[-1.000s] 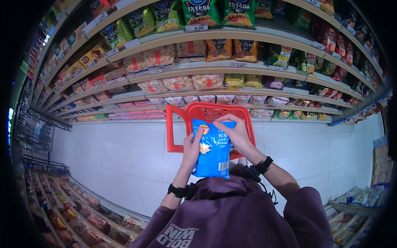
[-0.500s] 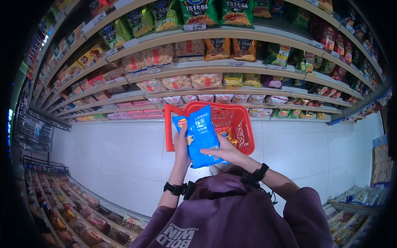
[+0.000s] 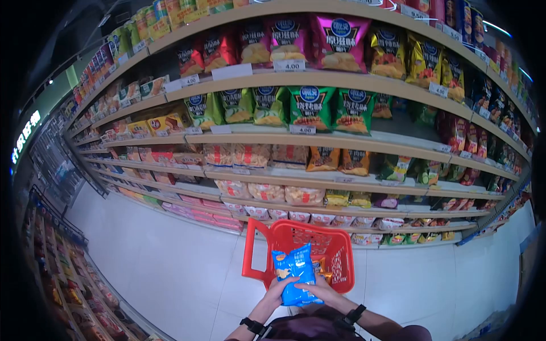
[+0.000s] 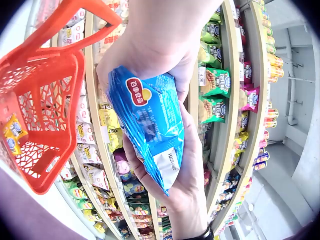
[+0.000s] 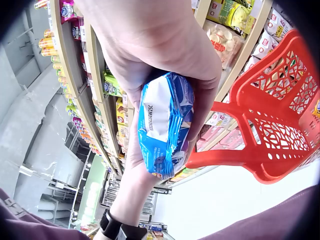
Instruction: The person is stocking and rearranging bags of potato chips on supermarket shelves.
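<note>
A blue bag of potato chips [image 3: 296, 267] is held between both hands above a red shopping basket [image 3: 261, 275]. My left hand [image 3: 277, 291] grips its lower left side, thumb across the front. From the other side my right hand [image 3: 319, 291] grips the bag, its thumb also over the front. In the left wrist view the end of the chip bag [image 4: 150, 120] shows a red label and a white patch. The right wrist view shows the bag's [image 5: 167, 125] crimped edge between the two palms. An orange snack bag [image 4: 14, 132] lies inside the basket.
Ahead stand long curved shelves [image 3: 273, 139] packed with snack bags. Green chip bags [image 3: 310, 108] and orange bags [image 3: 324, 158] face outward above price tags. A second shelf row [image 3: 62, 256] runs along the left. White floor tiles [image 3: 170, 250] surround the basket.
The head view has tilted upward, bringing higher shelves into sight. My right hand moved from the bag's top edge to its lower right side, while the bag turned slightly between my hands.
</note>
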Demonstrator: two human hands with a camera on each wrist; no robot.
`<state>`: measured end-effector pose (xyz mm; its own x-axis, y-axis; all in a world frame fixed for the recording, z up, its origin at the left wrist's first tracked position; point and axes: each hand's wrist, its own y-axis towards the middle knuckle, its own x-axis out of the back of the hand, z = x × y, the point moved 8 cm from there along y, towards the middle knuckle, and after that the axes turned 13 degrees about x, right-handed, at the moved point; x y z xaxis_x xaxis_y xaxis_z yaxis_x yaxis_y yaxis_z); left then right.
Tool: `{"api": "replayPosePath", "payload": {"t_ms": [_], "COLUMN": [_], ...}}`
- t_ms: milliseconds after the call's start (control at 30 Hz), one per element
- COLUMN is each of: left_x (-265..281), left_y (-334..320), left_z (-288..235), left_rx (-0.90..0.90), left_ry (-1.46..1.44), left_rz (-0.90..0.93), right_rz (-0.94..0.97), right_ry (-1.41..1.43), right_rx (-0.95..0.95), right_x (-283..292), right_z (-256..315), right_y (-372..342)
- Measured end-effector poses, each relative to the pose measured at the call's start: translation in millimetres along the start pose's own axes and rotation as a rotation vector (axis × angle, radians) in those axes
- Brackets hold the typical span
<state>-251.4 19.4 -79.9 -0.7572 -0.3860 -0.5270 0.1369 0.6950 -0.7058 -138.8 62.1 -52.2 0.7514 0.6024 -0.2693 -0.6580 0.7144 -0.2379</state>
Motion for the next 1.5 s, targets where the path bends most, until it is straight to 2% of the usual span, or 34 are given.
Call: {"api": "replayPosePath", "payload": {"t_ms": [167, 233, 300, 400, 733, 933, 1133, 1367, 1433, 1500], "left_x": [17, 15, 7, 5, -110, -163, -189, -246, -276, -280], "left_y": [19, 16, 20, 38, 68, 78, 82, 102, 93, 110], "left_z": [27, 29, 32, 45, 83, 132, 188, 251, 260, 283], "left_rx": [0.152, 0.164, 0.186, 0.169, 0.226, 0.283, 0.332, 0.344, 0.303, 0.327], "left_ry": [-0.032, -0.015, -0.055, -0.048, 0.031, 0.1, 0.163, 0.198, 0.233, 0.253], "left_rz": [0.023, -0.018, 0.011, 0.05, 0.116, 0.138, 0.136, 0.208, 0.201, 0.225], "right_rz": [0.017, 0.064, 0.013, -0.016, -0.081, -0.155, -0.208, -0.289, -0.334, -0.384], "right_ry": [0.02, 0.019, -0.003, 0.0, 0.016, 0.058, 0.107, 0.047, 0.039, 0.05], "right_rx": [-0.054, -0.12, -0.073, -0.058, -0.046, -0.036, -0.014, -0.047, -0.05, -0.046], "right_x": [3, 3, 17, 31, 108, 164, 206, 271, 284, 296], "right_z": [-31, -27, -47, -37, -4, -9, -25, -34, -19, -9], "right_y": [-2, -7, -2, -4, -71, -132, -188, -248, -274, -298]}}
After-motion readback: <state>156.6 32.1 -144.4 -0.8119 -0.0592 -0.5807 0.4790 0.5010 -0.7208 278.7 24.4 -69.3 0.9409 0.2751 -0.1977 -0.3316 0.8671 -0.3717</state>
